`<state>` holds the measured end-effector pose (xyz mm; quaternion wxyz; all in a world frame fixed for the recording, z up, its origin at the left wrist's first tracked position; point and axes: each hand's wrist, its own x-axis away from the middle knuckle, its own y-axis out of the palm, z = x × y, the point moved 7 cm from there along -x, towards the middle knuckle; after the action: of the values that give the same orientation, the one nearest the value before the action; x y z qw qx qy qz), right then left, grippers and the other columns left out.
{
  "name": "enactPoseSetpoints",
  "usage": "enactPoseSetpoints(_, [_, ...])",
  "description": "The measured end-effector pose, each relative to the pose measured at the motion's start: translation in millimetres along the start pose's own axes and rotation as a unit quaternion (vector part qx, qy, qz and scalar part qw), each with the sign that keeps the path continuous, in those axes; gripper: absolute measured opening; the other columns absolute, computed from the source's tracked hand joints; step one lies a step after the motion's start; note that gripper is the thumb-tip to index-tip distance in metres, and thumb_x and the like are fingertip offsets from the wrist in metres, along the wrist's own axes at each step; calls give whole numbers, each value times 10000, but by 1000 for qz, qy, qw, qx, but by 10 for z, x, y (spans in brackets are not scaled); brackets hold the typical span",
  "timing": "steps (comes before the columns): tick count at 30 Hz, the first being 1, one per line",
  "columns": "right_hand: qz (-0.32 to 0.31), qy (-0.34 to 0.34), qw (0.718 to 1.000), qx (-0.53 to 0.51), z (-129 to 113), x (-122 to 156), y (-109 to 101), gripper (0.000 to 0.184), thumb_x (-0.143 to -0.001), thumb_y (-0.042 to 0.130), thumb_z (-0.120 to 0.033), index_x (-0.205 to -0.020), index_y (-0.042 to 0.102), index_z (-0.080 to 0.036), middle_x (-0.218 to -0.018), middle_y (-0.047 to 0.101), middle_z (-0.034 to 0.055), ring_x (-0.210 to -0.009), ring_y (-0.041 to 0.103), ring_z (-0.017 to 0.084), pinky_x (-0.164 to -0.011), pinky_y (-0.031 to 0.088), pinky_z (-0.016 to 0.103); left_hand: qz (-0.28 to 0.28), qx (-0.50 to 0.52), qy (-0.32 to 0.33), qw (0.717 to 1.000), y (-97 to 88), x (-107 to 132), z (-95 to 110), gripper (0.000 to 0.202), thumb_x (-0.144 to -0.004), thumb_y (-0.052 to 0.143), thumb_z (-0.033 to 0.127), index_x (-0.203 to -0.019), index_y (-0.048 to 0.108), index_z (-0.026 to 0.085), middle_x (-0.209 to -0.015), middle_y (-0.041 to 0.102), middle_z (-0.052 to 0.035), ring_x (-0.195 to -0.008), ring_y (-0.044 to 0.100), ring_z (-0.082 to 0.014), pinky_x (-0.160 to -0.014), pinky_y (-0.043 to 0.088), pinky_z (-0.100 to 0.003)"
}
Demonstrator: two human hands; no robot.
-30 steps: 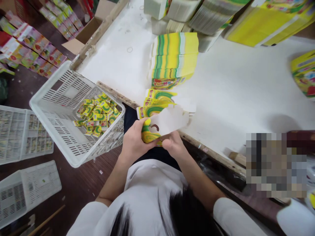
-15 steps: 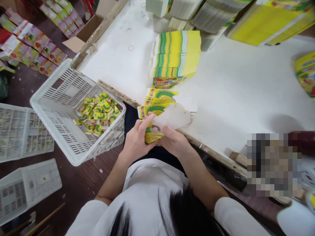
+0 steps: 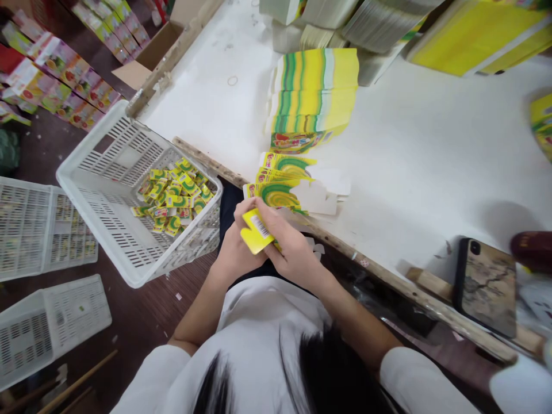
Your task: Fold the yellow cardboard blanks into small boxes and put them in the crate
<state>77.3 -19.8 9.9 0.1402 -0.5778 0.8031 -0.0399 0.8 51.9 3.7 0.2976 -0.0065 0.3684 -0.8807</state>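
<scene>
Between my two hands, low in front of my body at the table edge, is a small yellow carton (image 3: 257, 231) with a barcode on its face. My left hand (image 3: 240, 244) is closed round its left side, with the fingertips partly hidden. From the right, my right hand (image 3: 291, 244) grips the same carton, fingers over its top. Just beyond my hands, several flat yellow-green printed cartons (image 3: 276, 192) lie overlapped on the table edge, their white flaps pointing right. Behind them rests a fanned stack of the same printed card (image 3: 308, 92).
A white plastic basket (image 3: 97, 184) with several small folded cartons stands left of the table (image 3: 414, 155). More stacked card (image 3: 379, 26) and a large yellow block of card (image 3: 470, 43) stand at the back. A phone (image 3: 485, 287) lies at the right edge. Other baskets (image 3: 47, 333) sit on the floor.
The carton in my hands was a flat sheet with its white side up and a cut-out showing. Now it is a compact shape with a barcode face up, and my hands are closer together.
</scene>
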Motion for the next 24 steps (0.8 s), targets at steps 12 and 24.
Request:
enactPoseSetpoints(12, [32, -48, 992, 111, 120, -10, -303, 330, -968, 545, -224, -1250, 697, -302, -1591, 424, 58, -1414, 491, 271, -1115, 480, 466, 73, -75, -22, 994, -387, 79, -52, 537, -735, 818, 334, -1189, 554, 224, -1088, 670, -54, -989, 657, -221, -853, 540, -345])
enactPoseSetpoints(24, [31, -26, 999, 35, 62, -54, -316, 309, -862, 704, -224, -1163, 739, -288, -1595, 419, 72, -1419, 477, 305, -1137, 449, 483, 40, -70, -30, 996, -474, 50, -95, 534, -732, 811, 322, -1204, 575, 238, -1093, 671, -51, -1004, 664, -232, -896, 548, -362])
